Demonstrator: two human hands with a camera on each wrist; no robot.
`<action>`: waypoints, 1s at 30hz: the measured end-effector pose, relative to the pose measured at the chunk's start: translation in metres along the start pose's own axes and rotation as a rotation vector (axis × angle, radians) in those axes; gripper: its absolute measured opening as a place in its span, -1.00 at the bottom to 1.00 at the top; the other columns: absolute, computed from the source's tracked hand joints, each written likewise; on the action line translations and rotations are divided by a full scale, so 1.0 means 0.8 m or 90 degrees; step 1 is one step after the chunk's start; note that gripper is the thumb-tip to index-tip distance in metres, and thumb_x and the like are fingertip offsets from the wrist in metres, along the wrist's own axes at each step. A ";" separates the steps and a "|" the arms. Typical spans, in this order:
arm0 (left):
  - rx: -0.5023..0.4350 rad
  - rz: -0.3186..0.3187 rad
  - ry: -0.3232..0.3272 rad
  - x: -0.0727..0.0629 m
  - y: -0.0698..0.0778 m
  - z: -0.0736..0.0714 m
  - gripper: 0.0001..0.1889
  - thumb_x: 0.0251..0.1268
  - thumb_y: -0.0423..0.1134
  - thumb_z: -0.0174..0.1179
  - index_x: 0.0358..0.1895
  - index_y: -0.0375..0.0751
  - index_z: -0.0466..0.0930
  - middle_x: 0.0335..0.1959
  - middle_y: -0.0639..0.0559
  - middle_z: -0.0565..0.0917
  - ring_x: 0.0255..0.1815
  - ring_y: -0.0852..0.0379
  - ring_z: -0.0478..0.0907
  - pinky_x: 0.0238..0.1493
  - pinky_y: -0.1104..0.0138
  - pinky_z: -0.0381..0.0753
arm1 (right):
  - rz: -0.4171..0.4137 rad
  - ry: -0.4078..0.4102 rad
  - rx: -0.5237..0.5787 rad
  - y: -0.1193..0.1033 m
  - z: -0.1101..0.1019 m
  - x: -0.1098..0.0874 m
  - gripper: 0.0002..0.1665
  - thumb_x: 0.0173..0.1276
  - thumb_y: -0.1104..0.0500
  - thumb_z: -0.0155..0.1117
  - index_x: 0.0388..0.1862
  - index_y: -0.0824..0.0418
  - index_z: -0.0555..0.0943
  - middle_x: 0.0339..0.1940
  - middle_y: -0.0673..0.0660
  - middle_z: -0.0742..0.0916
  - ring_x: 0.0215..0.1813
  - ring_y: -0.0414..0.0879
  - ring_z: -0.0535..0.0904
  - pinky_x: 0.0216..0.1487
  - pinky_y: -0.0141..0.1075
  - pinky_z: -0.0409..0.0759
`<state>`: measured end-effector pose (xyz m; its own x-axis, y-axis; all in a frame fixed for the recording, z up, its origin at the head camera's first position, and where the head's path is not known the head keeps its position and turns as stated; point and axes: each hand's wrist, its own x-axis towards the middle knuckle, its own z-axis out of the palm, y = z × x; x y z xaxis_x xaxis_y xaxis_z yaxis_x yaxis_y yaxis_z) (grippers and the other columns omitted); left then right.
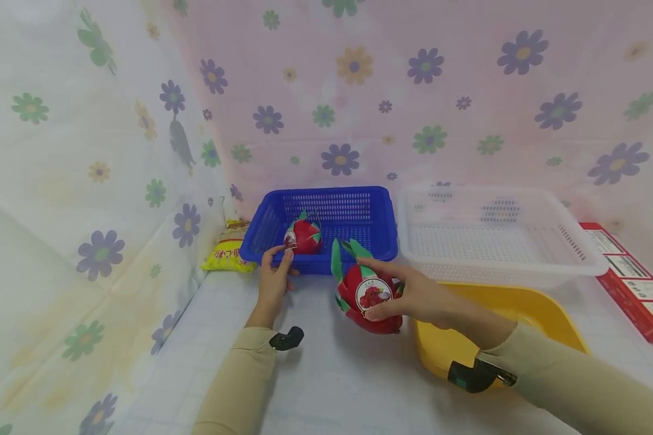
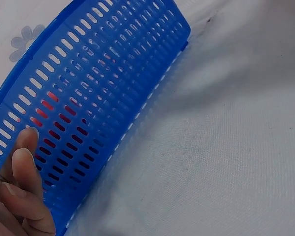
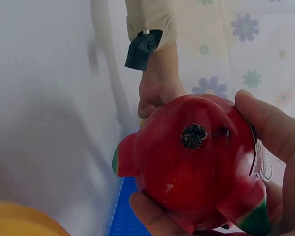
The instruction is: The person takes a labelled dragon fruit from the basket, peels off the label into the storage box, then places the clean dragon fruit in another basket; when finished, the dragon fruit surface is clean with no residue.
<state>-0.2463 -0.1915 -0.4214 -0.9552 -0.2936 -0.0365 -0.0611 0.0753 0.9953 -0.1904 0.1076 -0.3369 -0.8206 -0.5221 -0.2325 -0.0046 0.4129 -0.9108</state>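
My right hand [image 1: 413, 293] is curled round a round, glossy red dragon fruit with green-tipped scales [image 3: 196, 167], thumb on one side, fingers opposite; I hold it over the table, in front of the blue basket. My left hand [image 1: 274, 278] is at that basket's near rim, fingers bent; can't tell if they pinch anything.

Biggest first: pale flower-printed cloth backdrop [image 1: 315, 66] behind and left. White cloth-covered table [image 1: 305, 374] below. White slotted plastic basket [image 1: 500, 270], rear right. Blue slotted plastic basket [image 1: 318, 264], just left of the white one. Yellow plastic basin [image 1: 495, 296] in front of the white basket, under my right forearm. Long red-and-white cardboard box [image 1: 631, 284], right of the white basket. Yellow printed plastic bag [image 1: 225, 251], left of the blue basket. Second red, green-tipped dragon fruit [image 1: 306, 237] inside the blue basket, left part, near my left fingers. Smallest: round white label [image 1: 372, 292] on the held fruit, my thumb at its edge.
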 end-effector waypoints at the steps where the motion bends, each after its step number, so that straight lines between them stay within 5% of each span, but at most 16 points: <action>1: 0.000 -0.001 -0.001 0.000 0.000 0.000 -0.51 0.40 0.17 0.11 0.29 0.14 0.34 -0.51 0.15 0.62 -0.73 0.17 0.34 -0.66 0.42 0.29 | 0.000 -0.003 0.002 0.001 0.002 -0.001 0.05 0.05 -0.05 0.58 0.48 -0.37 0.25 0.43 0.20 0.38 0.37 0.20 0.36 0.06 -0.05 0.70; 30: -0.004 0.008 0.010 0.000 -0.002 0.003 -0.51 0.41 0.16 0.11 0.28 0.09 0.35 -0.53 0.14 0.61 -0.75 0.19 0.35 -0.67 0.41 0.32 | 0.030 -0.018 0.026 0.026 0.036 -0.003 -0.01 0.06 -0.04 0.57 0.46 -0.34 0.30 0.38 0.17 0.44 0.31 0.11 0.41 0.04 -0.02 0.71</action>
<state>-0.2470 -0.1898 -0.4233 -0.9513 -0.3076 -0.0219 -0.0468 0.0740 0.9962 -0.1722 0.0955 -0.3651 -0.8027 -0.5243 -0.2844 0.0576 0.4064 -0.9119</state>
